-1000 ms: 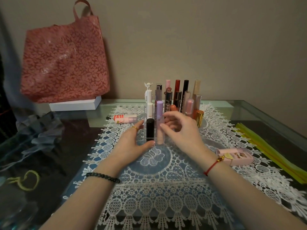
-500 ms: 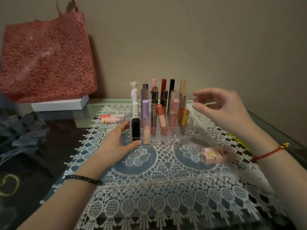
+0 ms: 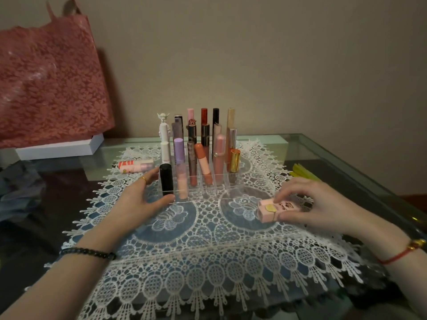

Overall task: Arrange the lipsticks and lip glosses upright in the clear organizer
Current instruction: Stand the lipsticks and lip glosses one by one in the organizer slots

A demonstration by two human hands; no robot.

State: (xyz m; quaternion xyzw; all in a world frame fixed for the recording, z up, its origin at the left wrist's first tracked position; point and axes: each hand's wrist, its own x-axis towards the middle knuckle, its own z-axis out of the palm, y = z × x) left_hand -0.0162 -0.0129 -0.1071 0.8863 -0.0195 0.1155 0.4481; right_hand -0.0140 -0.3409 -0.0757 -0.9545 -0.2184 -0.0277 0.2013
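Observation:
The clear organizer [image 3: 209, 192] stands on the lace mat with several lipsticks and glosses upright in it, among them a black lipstick [image 3: 166, 180] at its front left. My left hand [image 3: 136, 199] rests against the organizer's left front corner, thumb on the front wall. A pink boxy lipstick [image 3: 269, 210] lies flat on the mat to the right. My right hand [image 3: 307, 204] closes its fingers around that pink lipstick, which still lies on the mat. A pink striped tube [image 3: 135, 165] lies on its side left of the organizer.
A white lace mat [image 3: 208, 262] covers the glass table [image 3: 335, 158]. A red lace-pattern bag [image 3: 50, 82] on a white box [image 3: 60, 147] stands back left. Yellow strips [image 3: 302, 173] lie at the right. Grey cloth [image 3: 16, 188] lies at the left edge.
My right hand left the purple-capped gloss in the front row, swung right and came down onto the pink boxy lipstick. My left hand stayed at the organizer.

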